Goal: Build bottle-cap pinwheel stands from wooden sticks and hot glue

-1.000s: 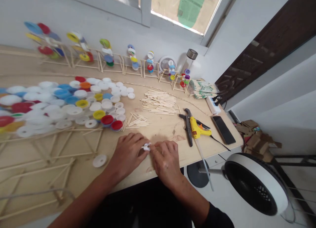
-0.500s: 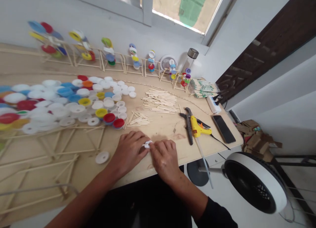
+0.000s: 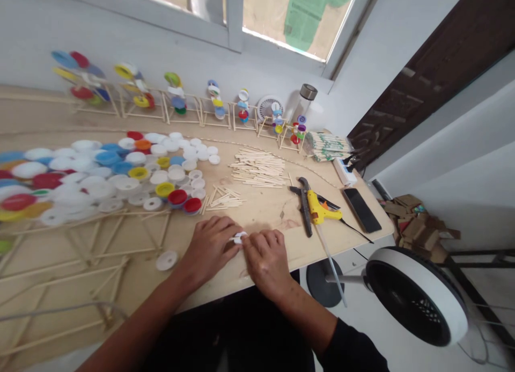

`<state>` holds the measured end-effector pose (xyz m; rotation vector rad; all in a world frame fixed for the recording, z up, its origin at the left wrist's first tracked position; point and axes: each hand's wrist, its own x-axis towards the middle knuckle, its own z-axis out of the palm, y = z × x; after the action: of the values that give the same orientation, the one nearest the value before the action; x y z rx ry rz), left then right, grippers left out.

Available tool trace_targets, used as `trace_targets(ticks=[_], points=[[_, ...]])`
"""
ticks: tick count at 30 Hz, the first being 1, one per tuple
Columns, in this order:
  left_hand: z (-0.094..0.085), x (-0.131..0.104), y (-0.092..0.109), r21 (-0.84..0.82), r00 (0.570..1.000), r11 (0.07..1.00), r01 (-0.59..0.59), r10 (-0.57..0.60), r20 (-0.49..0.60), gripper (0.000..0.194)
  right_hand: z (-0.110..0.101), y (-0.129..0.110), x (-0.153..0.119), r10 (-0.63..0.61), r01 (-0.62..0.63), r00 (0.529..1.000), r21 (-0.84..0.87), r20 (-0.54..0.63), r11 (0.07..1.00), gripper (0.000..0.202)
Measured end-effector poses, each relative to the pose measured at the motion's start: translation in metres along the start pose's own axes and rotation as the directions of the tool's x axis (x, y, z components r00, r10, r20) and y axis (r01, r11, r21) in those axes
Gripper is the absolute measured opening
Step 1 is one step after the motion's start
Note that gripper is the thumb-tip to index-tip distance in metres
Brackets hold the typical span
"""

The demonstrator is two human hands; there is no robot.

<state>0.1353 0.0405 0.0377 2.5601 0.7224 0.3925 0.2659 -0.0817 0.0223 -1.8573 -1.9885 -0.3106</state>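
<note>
Near the table's front edge, my left hand (image 3: 211,247) and my right hand (image 3: 266,258) meet, fingertips closed on a small white plastic cap (image 3: 238,237). A thin pale tip shows at its left side; fingers cover much of the cap. Left of my left hand lies a loose white cap with a hole (image 3: 166,261). Just beyond my hands is a small pile of short wooden sticks (image 3: 224,198), with a bigger stick pile (image 3: 258,167) behind it. Many coloured and white bottle caps (image 3: 124,182) are heaped on the left.
A yellow glue gun (image 3: 321,210), a black-handled cutter (image 3: 304,205) and a phone (image 3: 362,209) lie on the right. Stick frames with cap wheels (image 3: 176,98) line the wall. A stick lattice (image 3: 108,248) is at the left front. A fan (image 3: 414,297) stands right of the table.
The view has shifted slightly. Both hands stay together on the white cap, with hardly any movement of the fingers.
</note>
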Motion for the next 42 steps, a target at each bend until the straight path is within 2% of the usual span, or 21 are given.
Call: trace_targets(ticks=[3, 6, 8, 13, 20, 26, 29, 36, 42], points=[[-0.001, 0.000, 0.000, 0.045, 1.000, 0.999, 0.000, 0.000, -0.002, 0.018, -0.001, 0.000, 0.000, 0.019, -0.019, 1.000, -0.005, -0.013, 1.000, 0.029], [0.000, -0.006, 0.000, 0.096, 1.000, 0.995, -0.004, 0.007, -0.029, 0.028, -0.003, -0.003, 0.002, 0.044, -0.044, 0.998, -0.004, -0.038, 0.999, 0.029], [0.000, -0.013, 0.000, 0.116, 0.997, 0.993, 0.001, 0.008, -0.077, 0.034, -0.005, -0.006, 0.003, 0.056, -0.056, 0.997, -0.001, -0.050, 0.998, 0.029], [-0.002, -0.028, -0.001, 0.125, 0.979, 0.992, 0.035, -0.008, -0.205, 0.030, -0.009, -0.016, 0.002, 0.076, -0.073, 0.995, 0.051, -0.062, 0.996, 0.032], [-0.001, -0.032, 0.005, 0.133, 0.980, 0.988, 0.077, -0.051, -0.190, 0.024, -0.010, -0.023, -0.013, 0.158, -0.138, 0.982, 0.174, -0.106, 0.975, 0.041], [-0.001, -0.037, 0.007, -0.016, 0.991, 0.997, 0.074, -0.076, -0.114, 0.027, -0.010, -0.020, -0.016, 0.196, -0.175, 0.973, 0.161, -0.122, 0.971, 0.039], [-0.001, -0.032, 0.002, -0.042, 0.986, 0.993, 0.112, -0.116, -0.123, 0.032, -0.010, -0.016, -0.014, 0.187, -0.171, 0.976, 0.145, -0.107, 0.975, 0.040], [0.003, -0.021, -0.001, -0.092, 0.994, 0.992, 0.083, -0.089, -0.059, 0.030, -0.010, -0.012, -0.011, 0.228, -0.210, 0.969, 0.170, -0.093, 0.963, 0.030], [0.002, -0.022, -0.004, -0.113, 0.995, 0.993, 0.024, -0.035, -0.098, 0.030, -0.009, -0.014, -0.009, 0.226, -0.206, 0.970, 0.186, -0.093, 0.961, 0.027]])
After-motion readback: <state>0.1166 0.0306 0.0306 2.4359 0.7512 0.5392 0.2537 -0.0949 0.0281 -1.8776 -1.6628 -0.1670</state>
